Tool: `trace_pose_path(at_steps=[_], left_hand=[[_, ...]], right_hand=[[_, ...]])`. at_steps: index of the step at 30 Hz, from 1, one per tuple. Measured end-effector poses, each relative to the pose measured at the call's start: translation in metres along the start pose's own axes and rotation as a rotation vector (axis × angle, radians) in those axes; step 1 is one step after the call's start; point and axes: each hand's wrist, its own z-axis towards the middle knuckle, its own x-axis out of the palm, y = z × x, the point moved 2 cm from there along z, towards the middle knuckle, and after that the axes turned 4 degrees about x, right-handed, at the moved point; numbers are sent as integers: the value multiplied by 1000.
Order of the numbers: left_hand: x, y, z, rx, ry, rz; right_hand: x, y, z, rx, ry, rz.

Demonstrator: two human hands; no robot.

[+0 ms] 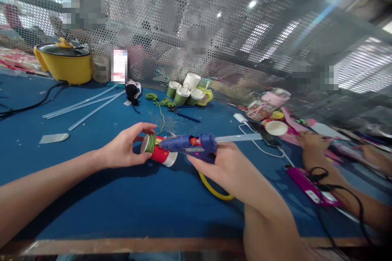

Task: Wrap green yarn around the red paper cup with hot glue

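Note:
A red paper cup point(161, 155) lies on its side above the blue table, with green yarn point(150, 143) wound around its base end. My left hand point(130, 146) grips that end between thumb and fingers. In my right hand point(225, 167) is a blue glue gun point(190, 146), its nozzle pointing left at the cup beside the yarn. Whether the nozzle touches the cup I cannot tell. A clear glue stick point(239, 137) sticks out of the gun's rear, and a small red light shows on its body. A green strand runs from the cup towards a loose yarn pile point(167, 102).
Several green-wrapped cups point(182, 94) stand at the back near blue-handled pliers point(186, 116). Glue sticks point(88, 101) and a yellow electric pot point(69, 65) are at left. A purple power strip point(309, 185), cables and a co-worker's arm point(321, 171) occupy the right.

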Motion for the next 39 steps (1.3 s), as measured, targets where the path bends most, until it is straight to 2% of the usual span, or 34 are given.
trace_pose_path(at_steps=[7,12,17,29,34,39], left_hand=[[0,0,0,28,18,18],[-1,-2,-1,79,44,54],[-1,-3,-3,146,53,99],[0,-5,-3,211,65,154],[0,-7,-4,241,83,202],[0,-9,-3,243,78,209]], right_hand=[[0,-2,1,5,-20,-24],[-3,0,-2,-12,32,31],[-4,0,0,3,-10,16],[-5,0,0,20,-6,41],[-4,-1,3,19,-45,10],[-5,1,1,26,2,31]])
